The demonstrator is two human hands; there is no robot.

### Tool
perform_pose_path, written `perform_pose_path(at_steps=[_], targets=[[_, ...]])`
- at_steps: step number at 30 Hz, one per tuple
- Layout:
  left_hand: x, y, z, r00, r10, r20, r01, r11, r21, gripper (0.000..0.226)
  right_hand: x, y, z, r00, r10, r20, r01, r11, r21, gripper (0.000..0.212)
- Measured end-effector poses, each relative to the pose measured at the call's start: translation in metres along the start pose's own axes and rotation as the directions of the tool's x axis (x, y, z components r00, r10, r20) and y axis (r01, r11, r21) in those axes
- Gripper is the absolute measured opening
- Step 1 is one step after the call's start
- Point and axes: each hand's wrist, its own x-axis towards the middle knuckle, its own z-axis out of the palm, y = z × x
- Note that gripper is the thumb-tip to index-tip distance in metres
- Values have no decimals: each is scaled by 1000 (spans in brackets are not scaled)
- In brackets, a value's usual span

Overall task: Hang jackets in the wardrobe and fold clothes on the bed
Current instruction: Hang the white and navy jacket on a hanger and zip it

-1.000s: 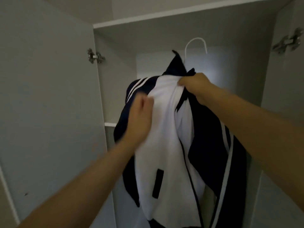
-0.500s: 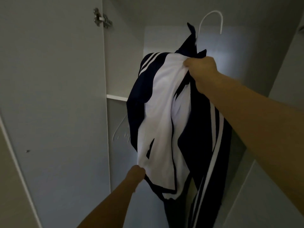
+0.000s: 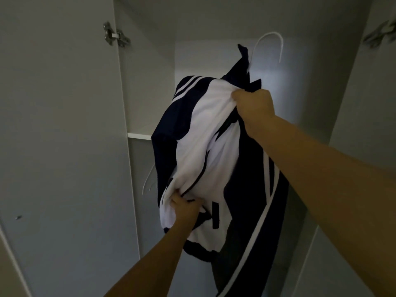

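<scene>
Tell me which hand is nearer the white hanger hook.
Right. The right hand grips the jacket just below the hanger hook; the left hand grips the fabric far lower.

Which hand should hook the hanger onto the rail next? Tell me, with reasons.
Probably the right hand: it grips the jacket at the collar, just below the white hanger hook. The left hand holds the lower front, far from the hook.
</scene>
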Motion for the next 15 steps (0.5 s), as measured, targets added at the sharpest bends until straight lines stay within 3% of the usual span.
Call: perform_pose_path(at_steps=[2, 5, 6, 8, 10, 11, 12, 13, 15], targets=[[3, -1, -4, 987, 127, -95, -86, 932, 351, 109, 2, -2, -4, 1000, 1, 0, -1, 1000, 24, 24], [10, -2, -7, 953, 164, -256, -14, 865, 502, 119, 4, -6, -11, 1000, -4, -5, 4, 999, 35, 18], [13, 2, -9, 951, 155, -269, -14, 887, 461, 114, 5, -7, -13, 1000, -4, -10, 4, 999, 35, 17], [25, 9, -14, 980, 92, -174, -85, 995, 47, 89, 8, -8, -19, 1000, -8, -13, 8, 1000, 26, 12], [25, 8, -16, 970, 244, 0, -244, 969, 45, 61, 10, -9, -24, 1000, -8, -14, 9, 999, 38, 3], [28, 9, -20, 872, 481, 86, -485, 830, 275, 40, 11, -9, -26, 1000, -2, -16, 3, 999, 50, 8], [21, 14, -23, 751, 624, 216, -647, 630, 430, 21, 12, -8, -27, 1000, 6, -21, -4, 998, 58, 17], [22, 14, -22, 625, 697, 352, -753, 419, 507, 17, 12, -8, -28, 1000, 14, -25, -13, 998, 62, 27], [22, 9, -17, 349, 743, 571, -887, 65, 458, 16, 12, -8, -28, 999, 24, -22, -22, 998, 63, 33]])
